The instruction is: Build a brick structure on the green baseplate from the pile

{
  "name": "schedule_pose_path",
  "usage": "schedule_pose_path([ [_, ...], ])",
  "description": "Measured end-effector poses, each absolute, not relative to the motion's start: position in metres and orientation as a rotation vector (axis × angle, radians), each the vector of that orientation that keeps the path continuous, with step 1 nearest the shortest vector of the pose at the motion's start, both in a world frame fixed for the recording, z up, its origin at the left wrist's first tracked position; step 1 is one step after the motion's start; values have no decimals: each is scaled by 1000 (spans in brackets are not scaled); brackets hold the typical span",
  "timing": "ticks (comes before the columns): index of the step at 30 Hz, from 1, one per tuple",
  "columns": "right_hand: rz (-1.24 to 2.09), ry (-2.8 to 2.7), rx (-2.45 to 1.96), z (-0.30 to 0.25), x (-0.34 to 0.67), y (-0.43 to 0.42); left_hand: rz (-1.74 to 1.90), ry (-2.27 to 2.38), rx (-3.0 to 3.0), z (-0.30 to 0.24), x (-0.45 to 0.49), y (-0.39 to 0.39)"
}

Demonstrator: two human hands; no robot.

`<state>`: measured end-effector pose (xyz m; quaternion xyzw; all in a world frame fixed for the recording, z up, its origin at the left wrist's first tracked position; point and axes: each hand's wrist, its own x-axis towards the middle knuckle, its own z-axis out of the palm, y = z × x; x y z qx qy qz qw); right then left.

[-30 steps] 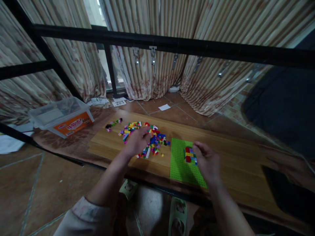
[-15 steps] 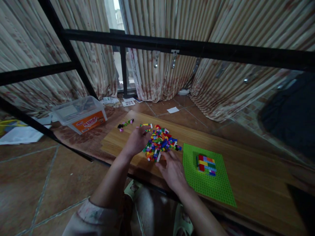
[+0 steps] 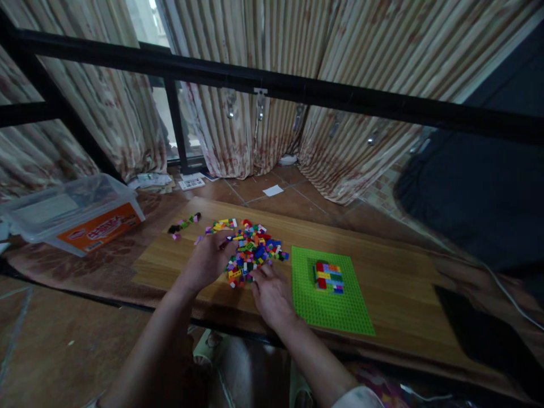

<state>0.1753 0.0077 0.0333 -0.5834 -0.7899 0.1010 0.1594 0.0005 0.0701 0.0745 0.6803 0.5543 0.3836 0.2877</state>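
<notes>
One brick pile lying left-to-right, left hand grip unclear, right hand spread open

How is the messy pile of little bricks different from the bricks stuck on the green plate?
The loose pile of small colourful plastic bricks lies scattered; the joined block of bricks is one neat rectangle. The pile rests on the wooden board; the block sits on the green studded baseplate. The left hand and right hand are at the pile; neither touches the block. Both mix red, yellow and blue.
</notes>
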Motion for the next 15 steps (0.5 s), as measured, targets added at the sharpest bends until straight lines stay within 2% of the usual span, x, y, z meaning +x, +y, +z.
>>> schedule_pose_path([
  [15, 267, -2141, -1755, 43, 194, 5, 812, 1381, 1880, 67, 39, 69],
])
